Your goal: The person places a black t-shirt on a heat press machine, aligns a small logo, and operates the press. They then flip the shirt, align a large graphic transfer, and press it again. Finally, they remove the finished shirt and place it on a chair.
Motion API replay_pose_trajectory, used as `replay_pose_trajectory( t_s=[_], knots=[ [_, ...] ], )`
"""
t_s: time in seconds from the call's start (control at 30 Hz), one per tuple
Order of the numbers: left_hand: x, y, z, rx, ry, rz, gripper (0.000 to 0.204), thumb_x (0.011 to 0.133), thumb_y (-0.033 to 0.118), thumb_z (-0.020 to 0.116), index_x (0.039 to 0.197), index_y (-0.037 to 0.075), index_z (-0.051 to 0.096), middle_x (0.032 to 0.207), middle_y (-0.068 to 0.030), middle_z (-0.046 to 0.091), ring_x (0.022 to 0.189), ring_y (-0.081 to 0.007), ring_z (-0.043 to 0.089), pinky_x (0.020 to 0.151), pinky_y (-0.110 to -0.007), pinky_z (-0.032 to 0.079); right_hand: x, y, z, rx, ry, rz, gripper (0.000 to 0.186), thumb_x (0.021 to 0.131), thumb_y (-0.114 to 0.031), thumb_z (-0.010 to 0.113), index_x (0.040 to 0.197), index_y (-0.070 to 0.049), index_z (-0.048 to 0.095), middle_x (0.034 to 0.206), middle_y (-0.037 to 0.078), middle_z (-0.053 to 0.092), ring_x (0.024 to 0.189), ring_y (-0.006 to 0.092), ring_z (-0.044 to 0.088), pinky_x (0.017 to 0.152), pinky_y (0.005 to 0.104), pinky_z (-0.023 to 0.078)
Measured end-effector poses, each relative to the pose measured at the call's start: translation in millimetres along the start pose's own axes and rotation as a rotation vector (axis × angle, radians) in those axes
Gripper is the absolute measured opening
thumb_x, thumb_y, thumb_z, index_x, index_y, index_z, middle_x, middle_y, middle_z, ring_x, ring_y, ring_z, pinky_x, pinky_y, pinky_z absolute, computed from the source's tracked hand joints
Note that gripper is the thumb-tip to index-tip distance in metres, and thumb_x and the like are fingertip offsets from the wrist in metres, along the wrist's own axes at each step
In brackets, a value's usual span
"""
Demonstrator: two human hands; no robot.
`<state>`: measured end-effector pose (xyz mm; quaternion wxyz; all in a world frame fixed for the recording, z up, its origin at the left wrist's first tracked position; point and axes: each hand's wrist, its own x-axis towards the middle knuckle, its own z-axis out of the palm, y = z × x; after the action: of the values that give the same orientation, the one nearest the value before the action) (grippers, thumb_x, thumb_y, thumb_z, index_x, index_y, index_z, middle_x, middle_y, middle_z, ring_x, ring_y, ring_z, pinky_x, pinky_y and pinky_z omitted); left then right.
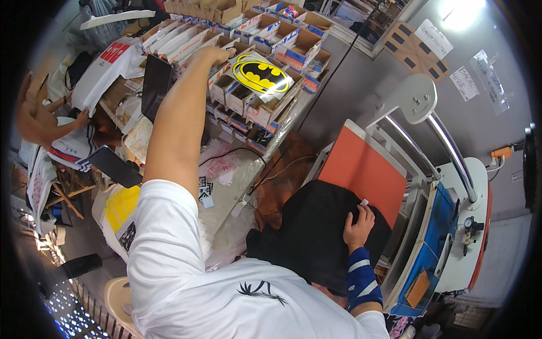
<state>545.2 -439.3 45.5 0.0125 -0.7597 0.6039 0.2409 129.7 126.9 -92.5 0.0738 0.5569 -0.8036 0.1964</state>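
Observation:
My left hand reaches out over a rack of cardboard bins. Its fingers are curled beside a small dark piece with white marks, and whatever they hold is too small to make out. Close to its right, a yellow-and-black bat-emblem print lies across the bins. My right hand rests on a black garment, fingers spread out. Near those fingertips is a small white tag. The garment is draped over the near part of an orange pad on a heat press.
The press's white upper arm and chrome bars stand at the right, beside a blue panel. A black phone-like device is left of my arm. Another person handles white fabric at the far left. A dark cable crosses the plastic-covered table.

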Motion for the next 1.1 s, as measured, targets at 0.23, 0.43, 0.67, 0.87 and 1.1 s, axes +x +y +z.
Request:
replay_pose_trajectory(
  t_s=[0.23,0.43,0.67,0.87,1.1],
  knots=[
    [26,-7,-7,0.073,-0.004,0.181,0.091,0.091,0.080,0.048,0.146,0.007,0.056,0.155,-0.0225,0.047,0.141,-0.0411,0.048,0.114,-0.049,0.039,-2,-1,0,0.005,0.015,-0.001,0.040,0.089,-0.023,0.069,0.123,-0.004,0.062,0.134,0.017,0.056,0.128,0.0376,0.049,0.107,0.0498,0.038],
    [27,-15,-9,-0.109,0.076,0.246,0.102,0.086,0.083,0.054,0.138,-0.005,0.059,0.150,-0.0265,0.052,0.139,-0.0384,0.051,0.113,-0.048,0.041,-2,-1,0,0.004,0.008,0.017,0.040,0.089,-0.023,0.069,0.124,-0.005,0.062,0.134,0.018,0.056,0.128,0.0379,0.049,0.108,0.0501,0.037],
    [19,-18,-15,-0.150,0.049,0.267,0.097,0.086,0.081,0.058,0.141,0.000,0.059,0.150,-0.0253,0.052,0.140,-0.0368,0.050,0.113,-0.046,0.040,1,-1,-2,0.022,0.002,0.003,0.041,0.089,-0.024,0.069,0.124,-0.005,0.062,0.134,0.018,0.056,0.128,0.0379,0.049,0.107,0.0502,0.037],
    [16,-10,-14,-0.260,0.147,0.293,0.087,0.089,0.072,0.063,0.138,0.001,0.062,0.142,-0.0241,0.060,0.132,-0.0334,0.057,0.108,-0.044,0.044,-4,-1,-5,-0.004,0.010,0.020,0.041,0.089,-0.024,0.069,0.124,-0.004,0.062,0.134,0.017,0.057,0.128,0.0375,0.049,0.107,0.0494,0.038],
    [54,-40,-8,-0.563,0.042,0.354,0.063,0.088,0.052,0.075,0.126,0.002,0.071,0.128,-0.0203,0.069,0.117,-0.0307,0.065,0.100,-0.042,0.049,-1,-2,1,0.009,0.021,-0.005,0.040,0.089,-0.024,0.069,0.123,-0.004,0.062,0.134,0.017,0.057,0.128,0.0374,0.049,0.108,0.0495,0.037]
  ],
)
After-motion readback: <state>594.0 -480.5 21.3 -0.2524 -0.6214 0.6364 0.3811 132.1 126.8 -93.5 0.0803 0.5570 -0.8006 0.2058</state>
